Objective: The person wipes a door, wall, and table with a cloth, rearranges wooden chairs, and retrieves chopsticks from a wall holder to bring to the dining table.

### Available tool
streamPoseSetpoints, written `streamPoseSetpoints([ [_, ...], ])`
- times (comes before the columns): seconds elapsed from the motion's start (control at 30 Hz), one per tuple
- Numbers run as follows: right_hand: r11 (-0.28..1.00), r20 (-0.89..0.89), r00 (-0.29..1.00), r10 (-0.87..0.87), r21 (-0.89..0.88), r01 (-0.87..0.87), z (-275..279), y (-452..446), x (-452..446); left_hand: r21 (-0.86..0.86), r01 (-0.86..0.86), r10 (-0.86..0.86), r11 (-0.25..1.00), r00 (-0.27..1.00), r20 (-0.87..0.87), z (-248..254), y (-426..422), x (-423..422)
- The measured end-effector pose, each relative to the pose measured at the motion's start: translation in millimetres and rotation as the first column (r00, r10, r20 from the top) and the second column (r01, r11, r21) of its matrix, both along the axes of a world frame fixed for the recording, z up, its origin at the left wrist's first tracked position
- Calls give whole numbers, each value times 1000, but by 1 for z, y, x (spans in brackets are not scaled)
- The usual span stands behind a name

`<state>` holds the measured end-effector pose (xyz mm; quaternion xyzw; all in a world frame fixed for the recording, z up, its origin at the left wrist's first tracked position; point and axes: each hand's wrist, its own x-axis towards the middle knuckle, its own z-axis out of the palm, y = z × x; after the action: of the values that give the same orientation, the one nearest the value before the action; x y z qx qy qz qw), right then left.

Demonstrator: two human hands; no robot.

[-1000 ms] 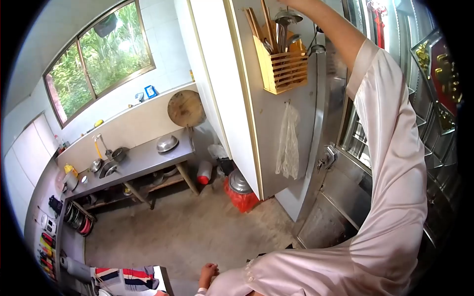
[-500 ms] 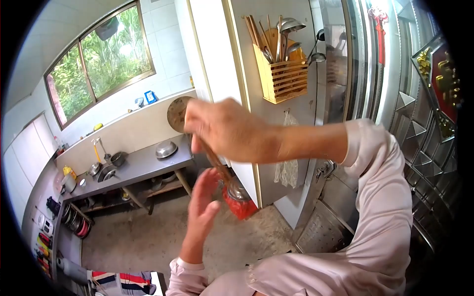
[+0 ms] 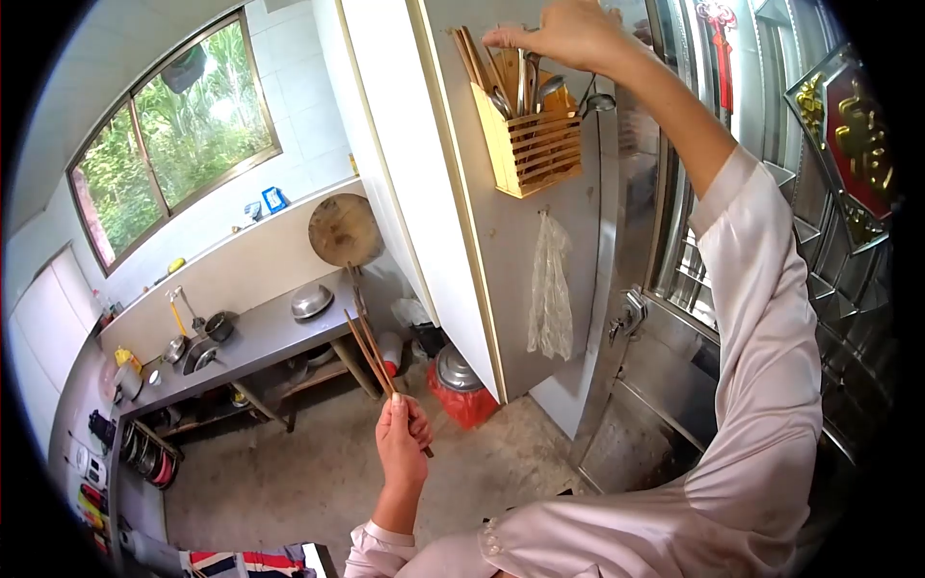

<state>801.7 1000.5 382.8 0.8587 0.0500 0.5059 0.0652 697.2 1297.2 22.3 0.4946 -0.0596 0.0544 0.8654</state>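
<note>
My left hand [image 3: 401, 438] is closed round several long brown chopsticks [image 3: 369, 339], which point up and to the left, with their lower ends showing below the fist. High up, my right hand [image 3: 568, 37] reaches over the slatted wooden utensil holder [image 3: 544, 159] on the cabinet side. One of its digits stretches left above the utensils; the rest is partly cut off by the top edge. Chopsticks [image 3: 469, 56] and metal spoon or ladle handles [image 3: 521, 82] stand in the holder. A small ladle [image 3: 598, 102] hangs at its right.
A clear plastic bag [image 3: 551, 289] hangs below the holder. On the floor, a lidded metal pot [image 3: 459, 369] sits in a red bag [image 3: 462, 403]. Along the wall runs a counter [image 3: 260, 323] with a metal bowl [image 3: 311, 301] and a round wooden board [image 3: 345, 229]. A metal door [image 3: 646, 405] stands at right.
The chopsticks have passed from my right hand to my left, which was open and is now closed on them. My right hand has risen to the utensil holder.
</note>
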Motion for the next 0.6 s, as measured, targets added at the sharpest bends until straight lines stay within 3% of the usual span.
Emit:
streamPoseSetpoints([
  [0.07, 999, -72, 997, 41, -23, -43, 0, -5, 23, 4, 15, -15, 1000, 1000, -12, -2, 1, -3],
  [0.23, 984, 24, 984, 176, -11, -175, -6, 10, 32, 33, 10, -7, 999, 998, -66, -12, 6, -13],
  [0.33, 979, 47, 979, 197, 40, -199, -4, 19, 48, 53, -13, 17, 999, 996, -83, -17, 11, -21],
  [0.43, 995, 80, 992, 97, 22, -99, 0, 24, 53, 65, -32, 38, 997, 995, -90, -20, 16, -26],
  [0.53, 936, 63, 934, 351, -44, -349, 21, 11, 69, 70, -46, 53, 996, 993, -102, -21, 20, -32],
  [0.57, 732, 309, 919, 244, -681, 34, 17, 6, 58, 72, -50, 57, 996, 993, -105, -21, 21, -34],
  [0.6, 897, 210, 904, 374, -328, -295, 26, 9, 45, 73, -49, 57, 996, 993, -108, -22, 23, -35],
])
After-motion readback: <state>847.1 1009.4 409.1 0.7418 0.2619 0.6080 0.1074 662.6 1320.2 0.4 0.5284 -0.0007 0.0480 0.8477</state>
